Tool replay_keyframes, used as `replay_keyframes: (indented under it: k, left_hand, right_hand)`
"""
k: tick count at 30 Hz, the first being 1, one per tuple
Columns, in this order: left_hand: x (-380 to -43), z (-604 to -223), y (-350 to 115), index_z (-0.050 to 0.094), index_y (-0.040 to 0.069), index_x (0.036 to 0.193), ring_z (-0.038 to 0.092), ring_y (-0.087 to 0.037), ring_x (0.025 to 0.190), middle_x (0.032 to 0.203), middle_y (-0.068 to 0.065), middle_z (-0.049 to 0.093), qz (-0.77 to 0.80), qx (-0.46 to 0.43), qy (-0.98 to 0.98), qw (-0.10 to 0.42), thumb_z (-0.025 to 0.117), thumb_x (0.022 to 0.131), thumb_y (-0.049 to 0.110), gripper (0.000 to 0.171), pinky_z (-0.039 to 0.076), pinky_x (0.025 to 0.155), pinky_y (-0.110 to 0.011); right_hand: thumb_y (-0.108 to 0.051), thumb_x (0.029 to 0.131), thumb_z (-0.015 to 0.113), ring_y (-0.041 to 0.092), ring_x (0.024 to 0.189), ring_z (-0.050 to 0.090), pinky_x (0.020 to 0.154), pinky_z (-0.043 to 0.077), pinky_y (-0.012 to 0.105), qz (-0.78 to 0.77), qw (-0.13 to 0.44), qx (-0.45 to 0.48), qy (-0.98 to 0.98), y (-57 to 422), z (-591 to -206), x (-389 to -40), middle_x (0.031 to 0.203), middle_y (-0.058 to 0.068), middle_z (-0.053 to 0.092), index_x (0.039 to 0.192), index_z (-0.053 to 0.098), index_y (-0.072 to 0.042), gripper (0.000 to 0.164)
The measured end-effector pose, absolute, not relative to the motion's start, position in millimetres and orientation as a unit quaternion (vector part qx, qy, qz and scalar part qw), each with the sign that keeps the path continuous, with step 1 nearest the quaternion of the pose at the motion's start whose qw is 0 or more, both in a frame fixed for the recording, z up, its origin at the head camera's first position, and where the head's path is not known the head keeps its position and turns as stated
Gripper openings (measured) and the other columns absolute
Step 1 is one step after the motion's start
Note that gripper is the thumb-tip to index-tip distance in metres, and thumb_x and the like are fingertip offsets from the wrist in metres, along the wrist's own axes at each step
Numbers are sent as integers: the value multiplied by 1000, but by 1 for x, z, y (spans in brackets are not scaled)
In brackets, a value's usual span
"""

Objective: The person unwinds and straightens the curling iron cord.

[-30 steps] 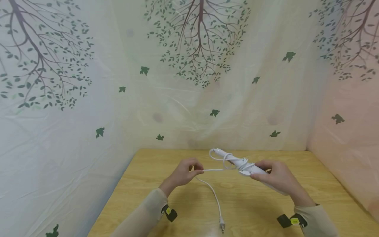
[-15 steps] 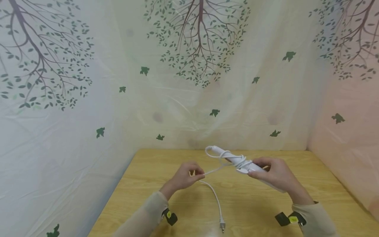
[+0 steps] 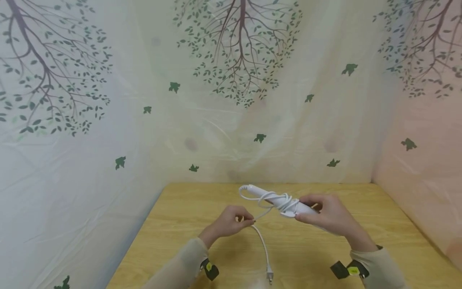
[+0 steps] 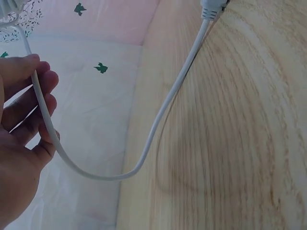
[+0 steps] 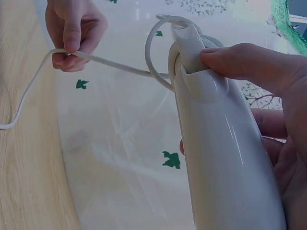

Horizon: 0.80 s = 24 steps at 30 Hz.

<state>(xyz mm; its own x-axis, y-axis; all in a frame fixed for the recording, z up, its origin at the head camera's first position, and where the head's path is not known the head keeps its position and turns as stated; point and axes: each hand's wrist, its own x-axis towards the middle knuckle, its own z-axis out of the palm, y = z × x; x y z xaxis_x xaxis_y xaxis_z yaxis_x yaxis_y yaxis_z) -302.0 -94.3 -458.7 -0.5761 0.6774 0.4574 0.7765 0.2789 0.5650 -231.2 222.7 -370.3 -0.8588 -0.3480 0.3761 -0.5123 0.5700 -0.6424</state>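
My left hand (image 3: 228, 221) pinches the white cord (image 4: 105, 178) and my right hand (image 3: 332, 214) grips the cord-wrapped white appliance (image 5: 220, 143) above the table (image 3: 306, 257), the head view showing the plug's (image 3: 270, 273) prongs, the right wrist view my thumb (image 5: 240, 60) at a tab (image 5: 187, 45).

Beyond the far, left and right edges of a yellowish wood-grain table (image 3: 306, 257) hangs wrinkled pale sheeting (image 3: 216, 138), pinkish at right, printed with upside-down leafy trees (image 3: 242, 28) and green birds (image 3: 260, 138).
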Motion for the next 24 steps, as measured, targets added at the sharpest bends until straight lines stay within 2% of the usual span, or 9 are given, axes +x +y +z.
replay_keyframes:
  k: [6,12,17,20,24]
  left_hand:
    - [-299,-463,-91,76,5,95,52,2,70,86,-4,74,-395,-462,-793,48,68,90,9,10,48,61,-18]
    - [-297,-467,-89,75,5,96,53,-2,70,87,-8,74,-412,-455,-789,24,67,91,8,11,47,61,-18]
    - [-297,-467,-88,75,6,97,52,2,68,87,-7,74,-406,-455,-792,23,66,92,9,11,47,61,-15]
    - [-299,-466,-88,75,4,96,52,3,65,86,-10,75,-411,-447,-794,25,66,92,9,11,47,58,-14]
    - [-301,-465,-88,73,0,97,53,-2,62,82,-12,73,-434,-425,-794,25,67,91,9,12,46,54,-15]
  right_hand:
    - [-27,77,83,5,68,62,55,53,25,395,110,253,-876,221,-369,-231,93,5,72,102,72,-7,33]
    - [-28,77,83,6,71,62,56,53,25,397,97,270,-872,218,-369,-227,93,1,72,101,72,-12,31]
    - [-30,78,82,6,75,62,60,53,24,387,89,291,-871,216,-368,-223,95,-2,72,103,72,-13,31]
    - [-31,79,82,4,77,61,63,53,25,379,91,304,-869,214,-368,-221,94,-5,72,103,72,-14,31]
    - [-31,79,82,2,77,61,65,52,25,371,94,321,-866,212,-368,-221,93,-7,71,104,72,-15,32]
